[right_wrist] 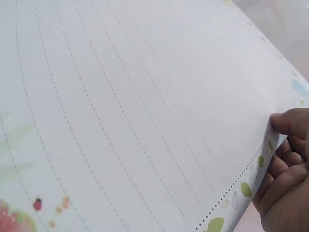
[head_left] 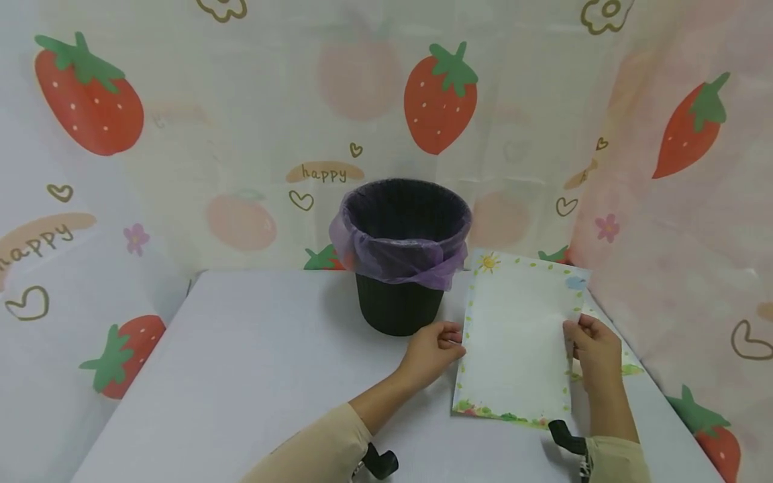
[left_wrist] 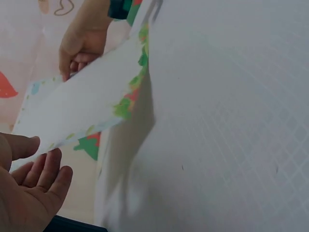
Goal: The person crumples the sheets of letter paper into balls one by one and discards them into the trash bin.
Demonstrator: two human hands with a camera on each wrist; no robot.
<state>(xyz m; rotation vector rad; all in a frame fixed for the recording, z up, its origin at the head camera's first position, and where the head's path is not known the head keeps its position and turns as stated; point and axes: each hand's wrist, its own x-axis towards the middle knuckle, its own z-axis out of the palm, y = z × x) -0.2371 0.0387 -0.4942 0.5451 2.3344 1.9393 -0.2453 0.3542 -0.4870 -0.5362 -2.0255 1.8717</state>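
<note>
A sheet of lined letter paper with a leafy border, a sun and a cloud in its top corners is held up above the table. My left hand holds its left edge, thumb on the upper face and fingers beneath, as the left wrist view shows with the left hand. At the right edge, my right hand pinches the paper between thumb and curled fingers. Dashed writing lines show on the paper in the right wrist view, where the right hand bends its margin slightly.
Just left of the paper stands a black bin lined with a purple plastic bag. Part of another bordered sheet lies on the white table behind the right hand. Strawberry-printed cloth surrounds the table.
</note>
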